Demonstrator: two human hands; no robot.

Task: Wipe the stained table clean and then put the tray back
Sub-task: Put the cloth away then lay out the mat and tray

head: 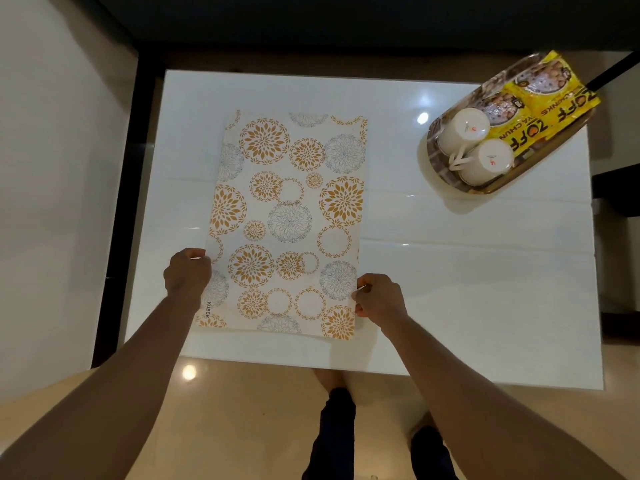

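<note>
glossy white rectangular worktop [450,289] | white placemat with orange and grey floral circles [287,223] flat at centre-left | oval brown tray [437,168] at far right corner, well apart from both grips, carrying two upturned white cups [464,128] and yellow snack packets [550,95] | left hand [187,271] pinching the mat's left edge | right hand [379,296] pinching its right edge

"KUBER" on mat [287,220]; "ZOFF" on yellow packets [550,98].
</note>
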